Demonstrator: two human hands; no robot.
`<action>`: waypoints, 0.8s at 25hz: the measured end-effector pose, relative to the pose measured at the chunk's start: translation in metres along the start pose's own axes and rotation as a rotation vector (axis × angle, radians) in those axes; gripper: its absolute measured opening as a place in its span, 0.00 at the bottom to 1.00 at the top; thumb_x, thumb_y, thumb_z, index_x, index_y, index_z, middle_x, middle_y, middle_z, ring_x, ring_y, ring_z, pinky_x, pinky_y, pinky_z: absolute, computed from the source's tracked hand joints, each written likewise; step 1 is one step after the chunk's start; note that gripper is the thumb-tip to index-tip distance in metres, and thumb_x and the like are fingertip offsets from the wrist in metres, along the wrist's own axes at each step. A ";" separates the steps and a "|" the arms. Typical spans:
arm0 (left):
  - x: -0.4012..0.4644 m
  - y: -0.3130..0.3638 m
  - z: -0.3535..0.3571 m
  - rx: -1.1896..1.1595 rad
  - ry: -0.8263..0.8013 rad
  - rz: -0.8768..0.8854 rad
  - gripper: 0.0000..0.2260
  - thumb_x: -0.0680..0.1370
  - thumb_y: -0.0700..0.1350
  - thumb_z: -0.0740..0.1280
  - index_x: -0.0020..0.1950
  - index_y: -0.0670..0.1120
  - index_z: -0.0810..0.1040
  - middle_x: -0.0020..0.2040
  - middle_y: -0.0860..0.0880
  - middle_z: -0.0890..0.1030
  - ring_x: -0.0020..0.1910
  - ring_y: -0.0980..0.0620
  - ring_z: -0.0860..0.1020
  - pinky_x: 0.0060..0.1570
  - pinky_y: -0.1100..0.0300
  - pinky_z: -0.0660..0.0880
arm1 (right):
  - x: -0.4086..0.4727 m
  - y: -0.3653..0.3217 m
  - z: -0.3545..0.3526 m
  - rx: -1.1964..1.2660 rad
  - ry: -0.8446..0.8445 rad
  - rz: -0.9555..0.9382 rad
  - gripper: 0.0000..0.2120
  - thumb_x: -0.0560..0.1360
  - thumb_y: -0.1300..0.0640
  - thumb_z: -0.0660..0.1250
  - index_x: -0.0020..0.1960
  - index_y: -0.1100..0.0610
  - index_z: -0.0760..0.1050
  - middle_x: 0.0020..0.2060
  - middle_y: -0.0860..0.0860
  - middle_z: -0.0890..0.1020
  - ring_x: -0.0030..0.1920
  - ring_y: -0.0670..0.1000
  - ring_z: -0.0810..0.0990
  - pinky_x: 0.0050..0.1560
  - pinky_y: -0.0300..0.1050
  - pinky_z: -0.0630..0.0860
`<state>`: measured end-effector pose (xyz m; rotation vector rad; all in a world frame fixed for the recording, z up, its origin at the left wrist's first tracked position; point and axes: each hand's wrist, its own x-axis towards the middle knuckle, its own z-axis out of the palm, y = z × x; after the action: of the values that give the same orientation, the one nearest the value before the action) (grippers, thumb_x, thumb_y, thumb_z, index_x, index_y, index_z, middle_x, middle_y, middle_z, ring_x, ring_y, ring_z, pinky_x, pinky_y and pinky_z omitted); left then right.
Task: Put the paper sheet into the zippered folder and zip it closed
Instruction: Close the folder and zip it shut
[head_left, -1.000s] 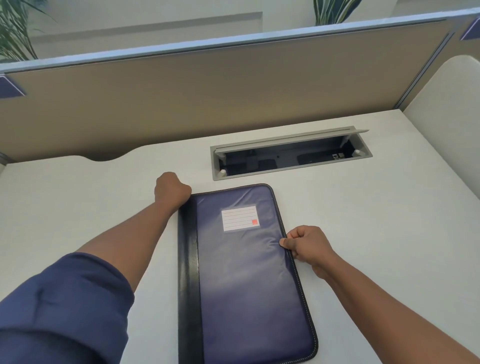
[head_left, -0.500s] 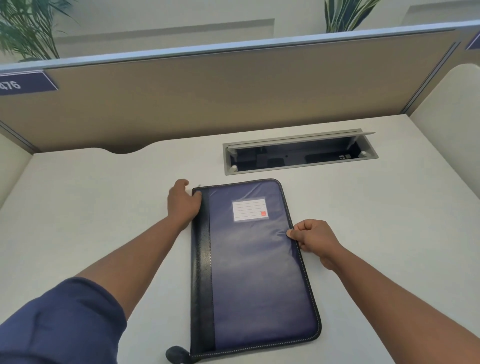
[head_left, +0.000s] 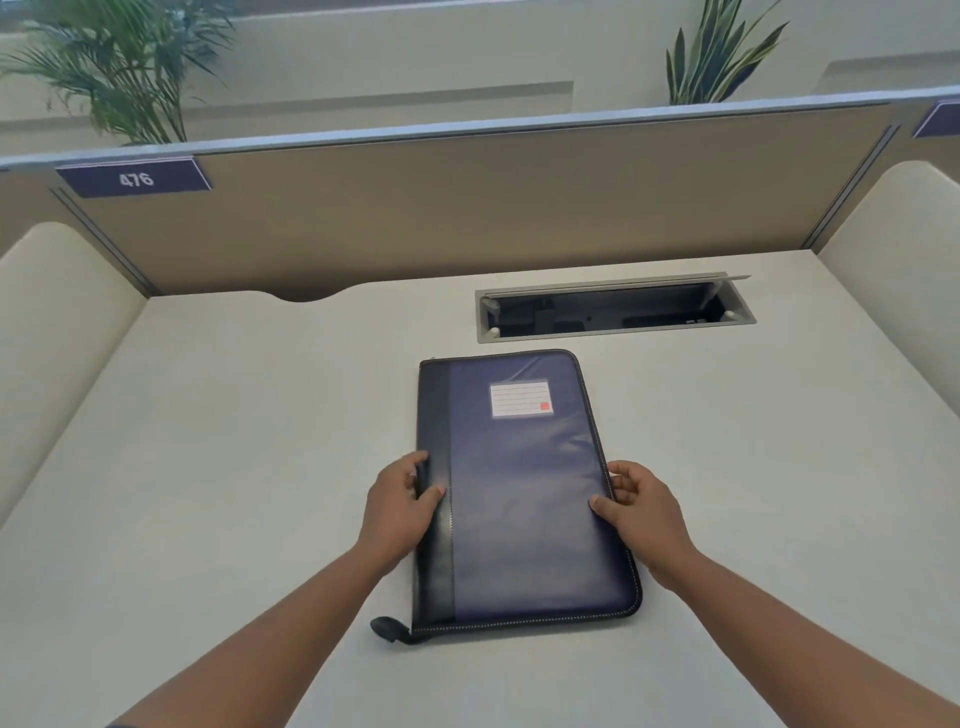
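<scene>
Navy zippered folder (head_left: 524, 488) lies flat on the desk (head_left: 234, 441) between both hands: left hand (head_left: 402, 506) grips its spine edge, right hand (head_left: 641, 512) its zipper edge. It looks fully zipped, paper unseen; likely only release remains.

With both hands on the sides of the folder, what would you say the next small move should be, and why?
Probably let go and draw both hands back. The zippered folder lies flat and closed on the desk, its zipper pull at the near left corner, and no paper sheet is visible outside. The left hand grips the spine edge, the right hand the opposite edge.
</scene>
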<state>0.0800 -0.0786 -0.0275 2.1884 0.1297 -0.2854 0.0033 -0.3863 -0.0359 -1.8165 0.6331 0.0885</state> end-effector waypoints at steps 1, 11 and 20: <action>-0.011 -0.002 -0.001 0.028 -0.016 0.026 0.26 0.75 0.47 0.74 0.72 0.50 0.73 0.67 0.49 0.78 0.62 0.49 0.78 0.60 0.58 0.73 | -0.011 0.003 0.001 -0.059 0.004 -0.023 0.22 0.71 0.59 0.78 0.62 0.47 0.76 0.54 0.43 0.83 0.57 0.49 0.82 0.59 0.47 0.77; -0.076 -0.048 -0.002 0.413 -0.412 0.255 0.62 0.56 0.70 0.78 0.80 0.65 0.42 0.72 0.65 0.20 0.78 0.63 0.36 0.75 0.62 0.51 | -0.064 0.023 0.026 -0.439 -0.139 -0.137 0.56 0.63 0.40 0.82 0.82 0.53 0.57 0.82 0.51 0.48 0.81 0.53 0.51 0.79 0.51 0.56; -0.071 -0.040 -0.008 0.415 -0.384 0.235 0.61 0.58 0.64 0.79 0.81 0.61 0.44 0.77 0.60 0.26 0.80 0.57 0.41 0.75 0.60 0.54 | -0.058 0.013 0.031 -0.447 -0.152 -0.147 0.56 0.65 0.38 0.80 0.82 0.52 0.55 0.83 0.52 0.46 0.82 0.53 0.47 0.80 0.53 0.54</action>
<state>0.0044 -0.0478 -0.0362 2.4768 -0.4324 -0.6356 -0.0439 -0.3387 -0.0365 -2.2551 0.3890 0.2853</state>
